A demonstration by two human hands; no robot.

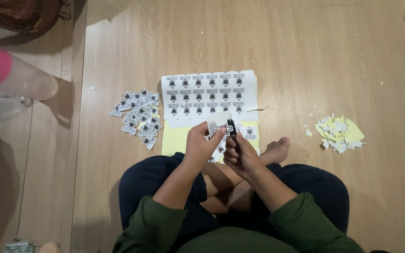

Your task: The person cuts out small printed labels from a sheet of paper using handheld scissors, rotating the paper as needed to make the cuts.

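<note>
Sticker strip [217,125] sits pinched in the left hand [201,146] over the yellow sheet [176,140], just left of the right hand [240,157], whose fingers close on what looks like scissors [231,127], blades pointing away.

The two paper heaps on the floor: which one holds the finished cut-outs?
The heap of printed cut-outs left of the sticker sheets; the right heap is plain scraps.

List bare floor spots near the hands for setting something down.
Bare floor: beyond the sheet, toward the top edge; between the sheet and the scrap pile; right of that pile. Crowded: the cutouts left of the sheet, and the yellow paper under the left hand and right hand.
</note>
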